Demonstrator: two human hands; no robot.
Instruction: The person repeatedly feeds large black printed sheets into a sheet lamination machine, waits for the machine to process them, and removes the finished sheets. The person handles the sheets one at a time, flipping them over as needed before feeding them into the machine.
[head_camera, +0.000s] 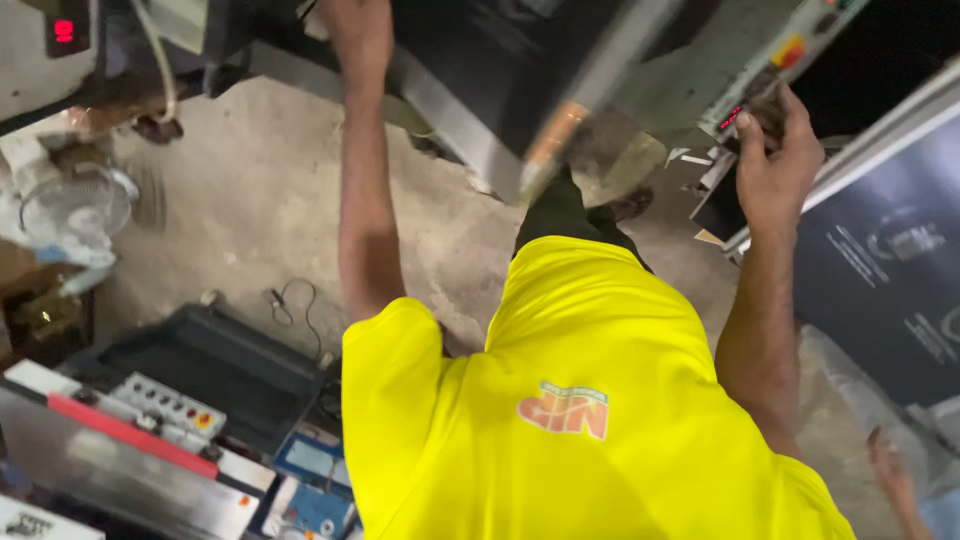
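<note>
A bright yellow shirt (590, 400) is closest to the camera and fills the lower middle of the view. It hides most of what is below it.

Up and to the right of the shirt, the right hand (775, 165) reaches to a grey control panel (770, 70) with small red lights and a yellow patch. The fingers (800, 120) are curled over the panel's lower edge and touch it. The hand covers part of the panel, so the buttons under it cannot be seen.

Up and to the left of the shirt, the left arm (365, 170) goes straight up to a big dark machine (500, 70). The left hand is cut off at the top edge, so you cannot tell if its fingers are clenched or loose.

Left of the shirt is the dusty floor (250, 200) with a thin black cable (295, 300) on it. Farther left stands a small white fan (75, 205). Below left of the shirt is a black tray (200, 365), and next to that a button box (165, 405) with a red strip.

Right of the shirt is a dark poster (890, 270) with pale drawings. At the bottom right corner, another person's hand (890, 475) peeks in.
</note>
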